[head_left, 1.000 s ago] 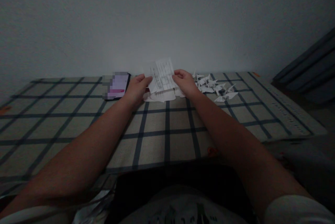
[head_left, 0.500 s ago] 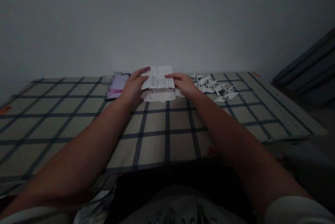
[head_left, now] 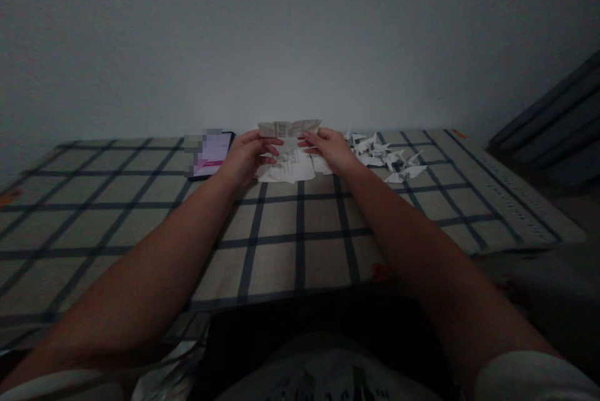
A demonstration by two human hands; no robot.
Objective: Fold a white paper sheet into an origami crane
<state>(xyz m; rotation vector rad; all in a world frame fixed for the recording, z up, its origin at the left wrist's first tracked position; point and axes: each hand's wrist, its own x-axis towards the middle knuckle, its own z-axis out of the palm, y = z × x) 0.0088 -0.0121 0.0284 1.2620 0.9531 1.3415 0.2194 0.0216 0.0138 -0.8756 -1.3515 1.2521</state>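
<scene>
Both my hands reach to the far side of a checked cloth (head_left: 281, 245). My left hand (head_left: 246, 154) and my right hand (head_left: 330, 148) pinch a white printed paper slip (head_left: 288, 129) between them, holding it up just above the cloth, its top edge folded over. Under the hands lie more flat paper sheets (head_left: 288, 168). The fingers of each hand are closed on the slip.
A lit phone (head_left: 212, 152) lies left of my left hand. Several small folded white paper figures (head_left: 387, 157) are heaped right of my right hand. A pale wall rises behind the cloth. A dark slanted object (head_left: 553, 120) stands at far right.
The slip was held upright and flat a second ago, then tilted down toward the cloth; now it is bent over into a narrower band between both hands.
</scene>
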